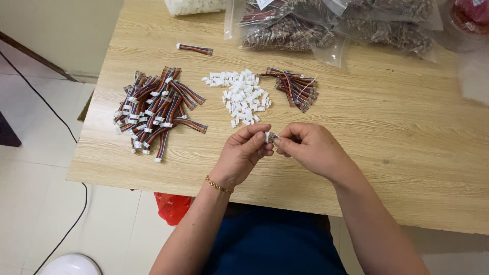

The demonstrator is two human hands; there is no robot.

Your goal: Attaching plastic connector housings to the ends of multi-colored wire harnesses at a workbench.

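Both hands, left (243, 150) and right (305, 147), pinched shut on a small white connector (268, 136) above the bench (407, 153) near edge. Likely light, rigid, slippery; best gripped by its sides.

Over the wooden desk (387, 127), the left hand (242, 155) and right hand (308, 147) meet, fingertips pinching a small white connector (268, 136) between them. Beyond lie loose white connectors (242, 97), a pile of finished cables (155, 109), a smaller wire bundle (295, 86) and plastic bags (336, 23).
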